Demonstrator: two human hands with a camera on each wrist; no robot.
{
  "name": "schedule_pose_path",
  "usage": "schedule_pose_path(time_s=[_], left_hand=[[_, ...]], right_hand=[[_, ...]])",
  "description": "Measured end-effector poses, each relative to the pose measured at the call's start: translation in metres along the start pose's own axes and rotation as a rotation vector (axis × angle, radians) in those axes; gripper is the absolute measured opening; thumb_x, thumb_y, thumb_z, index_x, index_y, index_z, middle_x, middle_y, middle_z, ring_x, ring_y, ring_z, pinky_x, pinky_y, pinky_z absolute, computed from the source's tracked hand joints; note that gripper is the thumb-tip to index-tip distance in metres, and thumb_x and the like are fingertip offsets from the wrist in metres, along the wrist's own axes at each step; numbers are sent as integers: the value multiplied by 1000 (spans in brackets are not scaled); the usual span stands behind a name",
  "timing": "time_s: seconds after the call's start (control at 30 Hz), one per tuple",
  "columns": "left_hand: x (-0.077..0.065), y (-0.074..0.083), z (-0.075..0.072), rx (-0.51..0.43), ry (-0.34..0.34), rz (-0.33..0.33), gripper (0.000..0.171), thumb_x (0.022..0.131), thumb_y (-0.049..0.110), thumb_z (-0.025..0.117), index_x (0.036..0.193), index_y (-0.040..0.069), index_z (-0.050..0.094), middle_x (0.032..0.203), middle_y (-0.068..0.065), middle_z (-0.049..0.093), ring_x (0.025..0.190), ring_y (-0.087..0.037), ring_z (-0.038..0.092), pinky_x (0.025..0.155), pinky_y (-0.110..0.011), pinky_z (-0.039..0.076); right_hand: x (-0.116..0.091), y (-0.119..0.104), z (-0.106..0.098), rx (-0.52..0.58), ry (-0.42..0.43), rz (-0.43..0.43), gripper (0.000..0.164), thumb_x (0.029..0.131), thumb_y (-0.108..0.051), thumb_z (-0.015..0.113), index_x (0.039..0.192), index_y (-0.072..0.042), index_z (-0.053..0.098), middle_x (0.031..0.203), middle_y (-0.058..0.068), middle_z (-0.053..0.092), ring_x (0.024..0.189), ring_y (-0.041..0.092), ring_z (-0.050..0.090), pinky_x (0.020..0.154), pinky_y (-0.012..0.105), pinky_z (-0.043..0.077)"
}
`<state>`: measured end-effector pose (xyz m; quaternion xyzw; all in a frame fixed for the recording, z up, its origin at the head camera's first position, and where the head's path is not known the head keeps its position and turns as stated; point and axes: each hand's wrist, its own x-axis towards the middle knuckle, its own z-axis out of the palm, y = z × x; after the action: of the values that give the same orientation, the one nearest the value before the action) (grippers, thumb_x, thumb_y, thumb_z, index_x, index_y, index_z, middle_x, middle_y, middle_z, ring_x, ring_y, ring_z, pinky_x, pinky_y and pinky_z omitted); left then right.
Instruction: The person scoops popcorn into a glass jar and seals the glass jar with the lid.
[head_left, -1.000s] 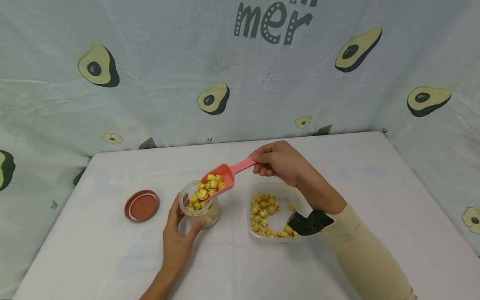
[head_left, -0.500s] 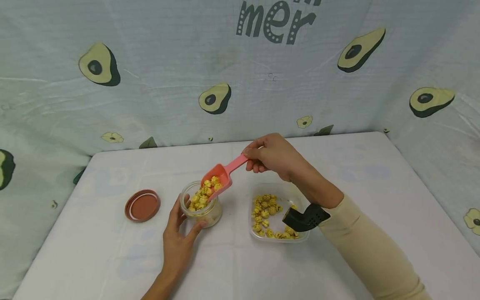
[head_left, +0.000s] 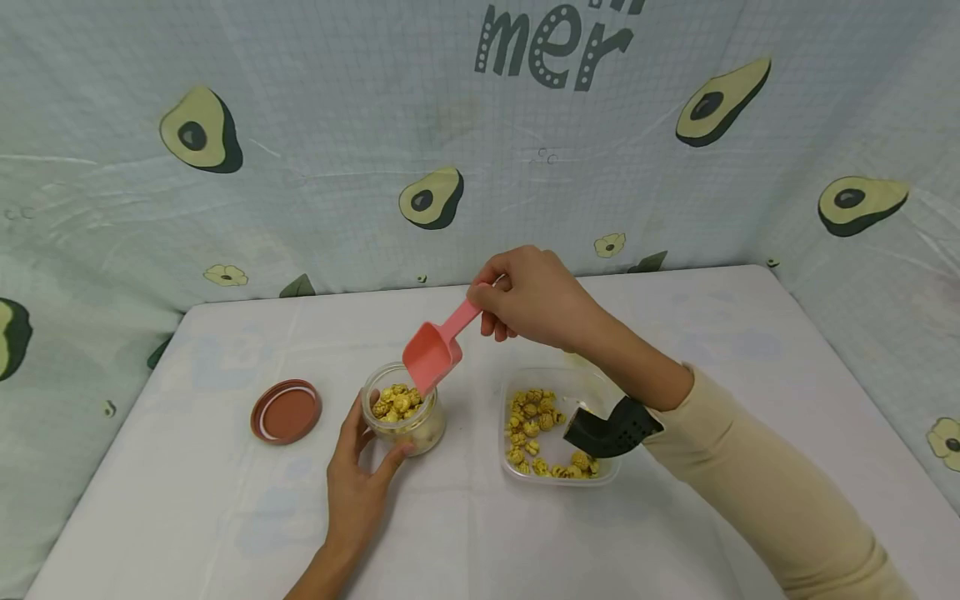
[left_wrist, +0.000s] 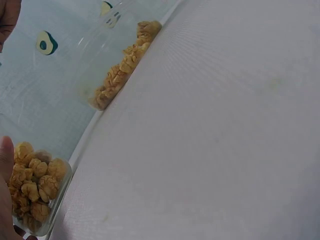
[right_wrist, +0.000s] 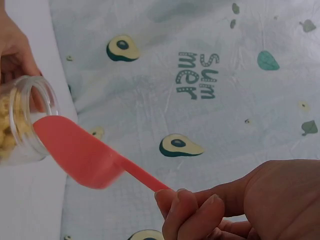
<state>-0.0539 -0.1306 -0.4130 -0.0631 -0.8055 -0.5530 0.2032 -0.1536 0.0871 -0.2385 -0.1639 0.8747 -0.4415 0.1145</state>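
A clear jar (head_left: 423,433) of yellow caramel popcorn (head_left: 397,402) stands on the white table, its mouth uncovered. My left hand (head_left: 358,487) grips the jar's lower side, fingers on the left and thumb in front. Above the rim, my right hand (head_left: 532,300) pinches the handle of a pink scoop (head_left: 432,354). The scoop is tilted steeply down to the left with its tip at the jar's mouth, and its bowl holds no popcorn. In the right wrist view the scoop (right_wrist: 82,155) points into the jar's mouth (right_wrist: 42,112).
A clear plastic tub (head_left: 558,481) with loose popcorn sits right of the jar, partly under the right forearm and its black wrist mount (head_left: 611,429). Left of the jar lies a reddish-brown lid (head_left: 286,412). Behind the table hangs an avocado-print cloth (head_left: 330,125).
My right hand has moved up and left, tipping the scoop more steeply. Popcorn has slid from the scoop into the jar. The left hand and jar have stayed nearly still.
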Motion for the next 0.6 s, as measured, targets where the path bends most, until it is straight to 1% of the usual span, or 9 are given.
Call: schedule_pose_path(time_s=[0.1, 0.2, 0.37, 0.47, 0.6], left_hand=[[0, 0, 0, 10, 4, 6, 82, 68, -5, 73, 137, 4, 31, 133, -14, 41, 114, -25, 42, 94, -18, 36], [-1, 1, 0, 11, 9, 5, 81, 68, -5, 73, 137, 4, 32, 133, -13, 41, 115, -24, 42, 94, -19, 36], [0, 3, -1, -43, 18, -15, 79, 67, -7, 74, 135, 4, 35, 131, -10, 44, 114, -25, 42, 93, -23, 38], [0, 4, -2, -71, 35, -34, 78, 66, -7, 74, 134, 4, 38, 126, -12, 47, 112, -26, 43, 91, -26, 40], [0, 6, -2, -93, 61, -33, 76, 65, -8, 74, 132, 1, 39, 123, -16, 47, 110, -27, 43, 88, -30, 41]], right_hand=[[-2, -1, -1, -58, 25, -48, 10, 87, -18, 56, 89, -10, 62, 62, 2, 62, 55, 16, 59, 51, 28, 51], [-4, 2, 0, -61, 50, -64, 10, 86, -19, 58, 89, -12, 63, 63, 0, 62, 55, 15, 59, 52, 28, 51], [-9, 16, 1, 5, 110, -53, 11, 86, -21, 59, 90, -12, 64, 64, 0, 63, 57, 15, 59, 54, 29, 51], [-12, 29, 1, 65, 143, -43, 14, 86, -23, 59, 92, -11, 63, 66, 2, 63, 58, 16, 59, 55, 30, 52], [-20, 46, -3, 157, 188, -25, 20, 86, -26, 59, 96, -10, 63, 69, 4, 64, 60, 20, 59, 57, 32, 52]])
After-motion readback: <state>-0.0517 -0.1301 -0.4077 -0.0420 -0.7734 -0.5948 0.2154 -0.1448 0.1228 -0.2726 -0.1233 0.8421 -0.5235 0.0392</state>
